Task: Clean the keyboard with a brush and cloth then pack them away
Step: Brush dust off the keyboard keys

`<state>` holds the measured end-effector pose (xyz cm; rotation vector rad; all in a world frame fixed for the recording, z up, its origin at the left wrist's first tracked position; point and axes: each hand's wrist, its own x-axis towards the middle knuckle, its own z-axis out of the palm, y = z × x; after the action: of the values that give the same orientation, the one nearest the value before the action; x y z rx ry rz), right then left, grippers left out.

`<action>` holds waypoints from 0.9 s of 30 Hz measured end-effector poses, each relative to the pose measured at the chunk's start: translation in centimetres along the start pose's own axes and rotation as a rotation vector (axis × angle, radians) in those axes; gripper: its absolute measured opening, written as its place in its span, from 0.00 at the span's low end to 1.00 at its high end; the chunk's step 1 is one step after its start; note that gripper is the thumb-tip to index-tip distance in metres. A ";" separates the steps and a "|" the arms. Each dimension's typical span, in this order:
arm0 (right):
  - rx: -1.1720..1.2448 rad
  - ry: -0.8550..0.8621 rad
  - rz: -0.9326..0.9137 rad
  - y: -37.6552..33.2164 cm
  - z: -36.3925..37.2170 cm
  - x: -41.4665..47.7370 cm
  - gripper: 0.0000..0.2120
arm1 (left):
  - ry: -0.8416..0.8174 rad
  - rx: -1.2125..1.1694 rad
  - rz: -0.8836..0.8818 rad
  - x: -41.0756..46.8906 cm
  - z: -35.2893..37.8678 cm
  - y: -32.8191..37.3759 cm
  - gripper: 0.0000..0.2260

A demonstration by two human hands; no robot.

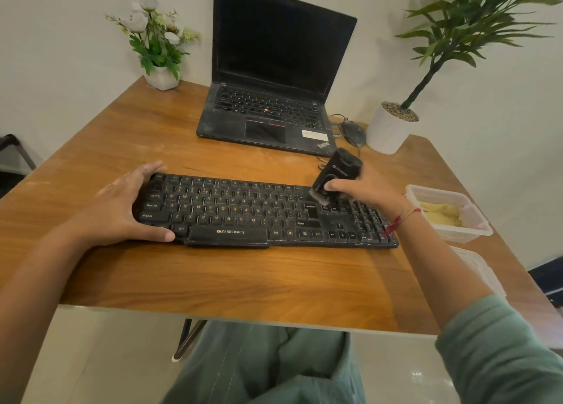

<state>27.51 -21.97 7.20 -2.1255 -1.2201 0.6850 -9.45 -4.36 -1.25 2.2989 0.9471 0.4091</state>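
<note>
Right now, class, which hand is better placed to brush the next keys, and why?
Right. The right hand grips the brush, bristles down on the keyboard beside Enter; the left hand holds no tool and rests on the keyboard's left end.

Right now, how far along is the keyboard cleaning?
Nothing looks finished yet. The right hand grips the brush, bristles on the keys near Enter, while the left hand steadies the keyboard at its left end. The yellow cloth lies in the clear container, so wiping and packing away remain.
</note>
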 end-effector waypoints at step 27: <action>0.072 0.689 0.057 6.1 0.8 -11.7 0.10 | -0.013 -0.017 0.005 0.5 0.3 -1.3 0.53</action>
<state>25.24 -34.61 4.00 -2.0754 -0.7415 -0.0080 -9.67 -3.43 -2.24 2.2861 0.9281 0.4020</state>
